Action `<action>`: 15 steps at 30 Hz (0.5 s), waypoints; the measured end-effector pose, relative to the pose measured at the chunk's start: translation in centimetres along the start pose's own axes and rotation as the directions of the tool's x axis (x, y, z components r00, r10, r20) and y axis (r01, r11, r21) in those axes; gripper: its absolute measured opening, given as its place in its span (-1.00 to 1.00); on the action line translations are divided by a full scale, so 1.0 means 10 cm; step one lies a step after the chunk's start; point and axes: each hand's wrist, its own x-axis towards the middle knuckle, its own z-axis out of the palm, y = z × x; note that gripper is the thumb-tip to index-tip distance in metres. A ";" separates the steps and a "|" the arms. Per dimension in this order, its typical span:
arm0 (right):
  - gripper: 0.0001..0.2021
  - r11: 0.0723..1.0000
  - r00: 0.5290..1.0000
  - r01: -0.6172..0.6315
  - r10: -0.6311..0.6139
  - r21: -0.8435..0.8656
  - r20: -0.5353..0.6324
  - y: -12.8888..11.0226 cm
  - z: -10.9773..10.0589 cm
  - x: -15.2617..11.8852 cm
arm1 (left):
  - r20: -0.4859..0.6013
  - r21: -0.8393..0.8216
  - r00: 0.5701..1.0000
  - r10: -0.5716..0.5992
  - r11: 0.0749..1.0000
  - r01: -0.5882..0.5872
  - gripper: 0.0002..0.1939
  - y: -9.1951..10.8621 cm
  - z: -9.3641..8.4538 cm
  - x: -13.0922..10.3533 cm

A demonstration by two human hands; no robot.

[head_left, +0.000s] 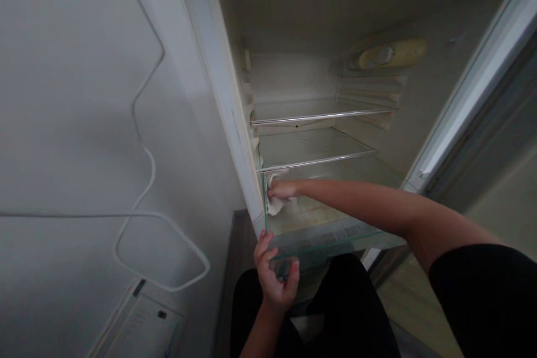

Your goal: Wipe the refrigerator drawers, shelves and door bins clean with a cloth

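Observation:
Inside an open fridge (289,78), my right hand (284,189) presses a white cloth (274,206) against the left end of a glass panel near the bottom. Its fingers are wrapped into the cloth. Lower down, my left hand (274,271) grips the front left corner of the glass panel (327,249), thumb on one side and fingers on the other. The panel is see-through with a greenish edge, and it reaches out of the fridge over my knees. How far it extends inward is hard to make out.
Two glass shelves with metal front rails, the upper (323,116) and the lower (319,162), sit above my right hand. A yellowish lamp cover (392,55) is on the inner right wall. A white cable (153,168) hangs at the left. The open door (486,196) stands at the right.

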 end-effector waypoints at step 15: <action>-0.65 0.968 0.721 -0.215 0.069 0.129 0.689 0.20 -0.14 -1.65 | -0.026 0.063 0.997 0.077 0.995 -0.075 -0.47 -0.02 0.01 0.05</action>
